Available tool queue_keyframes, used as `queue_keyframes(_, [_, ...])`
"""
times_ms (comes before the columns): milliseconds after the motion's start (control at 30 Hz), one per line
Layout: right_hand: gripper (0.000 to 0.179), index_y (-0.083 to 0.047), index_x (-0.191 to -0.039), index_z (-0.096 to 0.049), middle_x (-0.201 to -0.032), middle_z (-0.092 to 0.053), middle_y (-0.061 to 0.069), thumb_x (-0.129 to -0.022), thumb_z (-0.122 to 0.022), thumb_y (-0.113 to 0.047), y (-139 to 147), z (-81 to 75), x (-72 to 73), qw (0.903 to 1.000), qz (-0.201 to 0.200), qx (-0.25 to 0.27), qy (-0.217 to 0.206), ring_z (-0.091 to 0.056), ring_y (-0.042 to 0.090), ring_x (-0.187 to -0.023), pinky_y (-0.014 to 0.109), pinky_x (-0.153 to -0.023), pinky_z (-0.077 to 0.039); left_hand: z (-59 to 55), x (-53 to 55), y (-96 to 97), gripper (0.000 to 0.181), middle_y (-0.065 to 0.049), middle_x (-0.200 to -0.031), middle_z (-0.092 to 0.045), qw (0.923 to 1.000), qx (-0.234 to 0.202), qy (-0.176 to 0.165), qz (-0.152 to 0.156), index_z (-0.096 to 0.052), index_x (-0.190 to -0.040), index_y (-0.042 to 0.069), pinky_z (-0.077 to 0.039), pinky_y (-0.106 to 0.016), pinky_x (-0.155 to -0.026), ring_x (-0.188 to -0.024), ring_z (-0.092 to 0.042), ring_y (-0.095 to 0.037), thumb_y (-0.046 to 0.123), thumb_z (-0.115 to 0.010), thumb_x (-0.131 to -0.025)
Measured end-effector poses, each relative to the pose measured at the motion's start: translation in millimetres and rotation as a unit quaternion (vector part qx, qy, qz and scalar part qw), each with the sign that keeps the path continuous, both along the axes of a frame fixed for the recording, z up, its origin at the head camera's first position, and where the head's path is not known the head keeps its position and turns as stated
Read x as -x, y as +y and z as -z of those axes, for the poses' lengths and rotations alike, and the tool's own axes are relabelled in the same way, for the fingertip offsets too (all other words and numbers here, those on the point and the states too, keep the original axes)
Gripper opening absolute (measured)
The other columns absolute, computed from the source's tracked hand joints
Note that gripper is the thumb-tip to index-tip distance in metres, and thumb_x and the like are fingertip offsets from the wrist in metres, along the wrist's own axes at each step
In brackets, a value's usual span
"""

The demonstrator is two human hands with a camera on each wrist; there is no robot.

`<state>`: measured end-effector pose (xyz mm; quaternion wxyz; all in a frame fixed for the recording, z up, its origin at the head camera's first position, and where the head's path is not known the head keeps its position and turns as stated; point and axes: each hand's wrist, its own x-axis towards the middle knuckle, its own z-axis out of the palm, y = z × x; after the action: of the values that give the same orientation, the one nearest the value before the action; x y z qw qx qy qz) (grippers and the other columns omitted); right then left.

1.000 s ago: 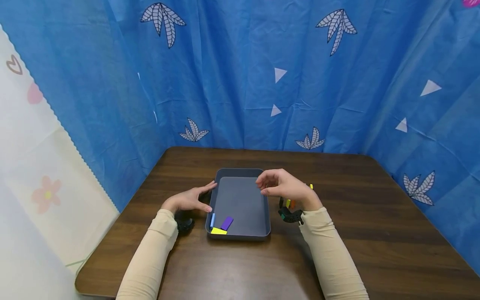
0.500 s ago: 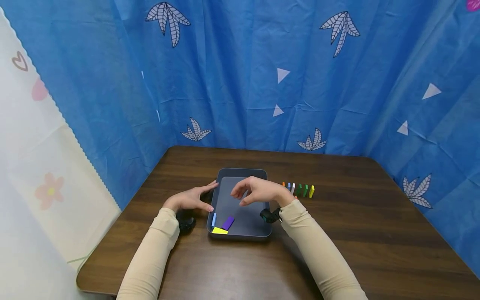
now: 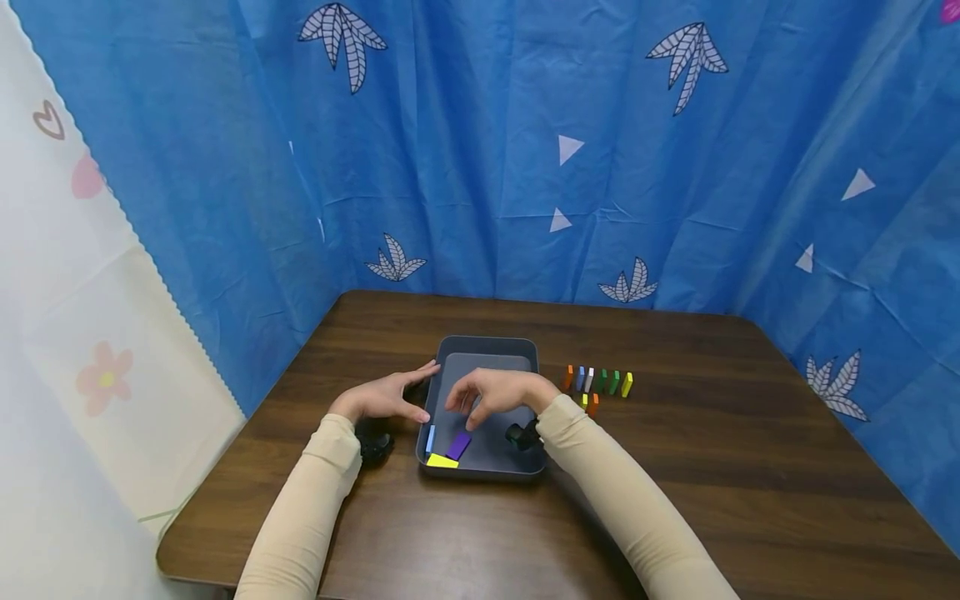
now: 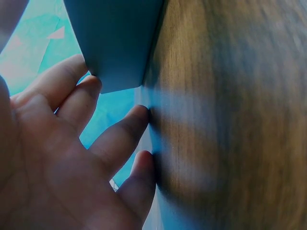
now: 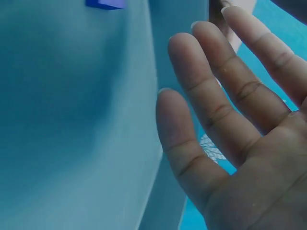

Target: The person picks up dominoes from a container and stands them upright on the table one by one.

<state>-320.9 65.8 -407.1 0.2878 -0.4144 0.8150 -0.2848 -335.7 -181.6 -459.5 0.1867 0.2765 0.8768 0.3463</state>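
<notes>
My left hand (image 3: 382, 397) rests by the left side of a dark grey tray (image 3: 483, 476), thumb and fingers straight and spread along its rim. In the left wrist view, fingertips touch the tray's outer wall (image 4: 117, 43) while lower ones meet the tabletop. Over the tray hovers my right hand (image 3: 498, 392), fingers loosely bent and holding nothing. Just below its thumb lies a purple block (image 3: 458, 446), whose edge also shows at the top of the right wrist view. A yellow block (image 3: 442, 461) and a light blue block (image 3: 431, 439) sit in the tray's near left corner.
Right of the tray, several small blocks stand upright in a row, from an orange block (image 3: 568, 377) to a yellow block (image 3: 627, 384). An orange block (image 3: 593, 406) and another yellow one stand nearer, beside the right sleeve. A blue curtain (image 3: 495, 167) hangs behind the wooden table (image 3: 750, 467).
My right hand has moved left and nearer, from the tray's right rim to above the purple block, uncovering the upright blocks. The left hand has stayed at the tray's side.
</notes>
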Motion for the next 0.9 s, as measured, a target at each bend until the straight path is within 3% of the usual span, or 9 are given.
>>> queue_keyframes(267, [0.039, -0.011, -0.110, -0.059, -0.111, -0.057, 0.006, -0.074, -0.071, -0.007, -7, 7.8, 4.4, 0.9994, 0.003, -0.035, 0.001, -0.056, 0.019, -0.096, 0.023, -0.073, -0.051, -1.3, 0.8, 0.9, 0.089, 0.010, -0.150, -0.005, 1.0000, -0.008, -0.002, -0.001, -0.015, -0.143, 0.029, -0.021, -0.056, -0.103, -0.137, -0.012, -0.025, 0.037, -0.070, -0.073])
queue_keyframes(500, [0.039, -0.012, -0.107, -0.059, -0.102, -0.056, 0.008, -0.070, -0.073, -0.006, -9, 16.6, 9.0, 0.9974, 0.005, -0.066, -0.030, -0.055, 0.014, -0.084, 0.024, -0.068, -0.049, -0.3, 1.8, 0.8, 0.090, 0.010, -0.150, -0.005, 0.9999, -0.011, -0.006, 0.001, -0.015, -0.143, 0.029, -0.019, -0.056, -0.104, -0.137, -0.011, -0.025, 0.038, -0.071, -0.072])
queue_keyframes(900, [0.036, -0.015, -0.102, -0.059, -0.094, -0.055, 0.004, -0.070, -0.073, -0.009, -14, 23.3, 10.0, 0.9935, -0.005, -0.112, -0.020, -0.050, 0.011, -0.079, 0.022, -0.067, -0.045, 1.2, 2.9, 0.8, 0.091, 0.010, -0.150, -0.005, 1.0000, 0.001, -0.003, 0.006, -0.014, -0.143, 0.030, -0.020, -0.054, -0.105, -0.137, -0.012, -0.024, 0.042, -0.070, -0.072])
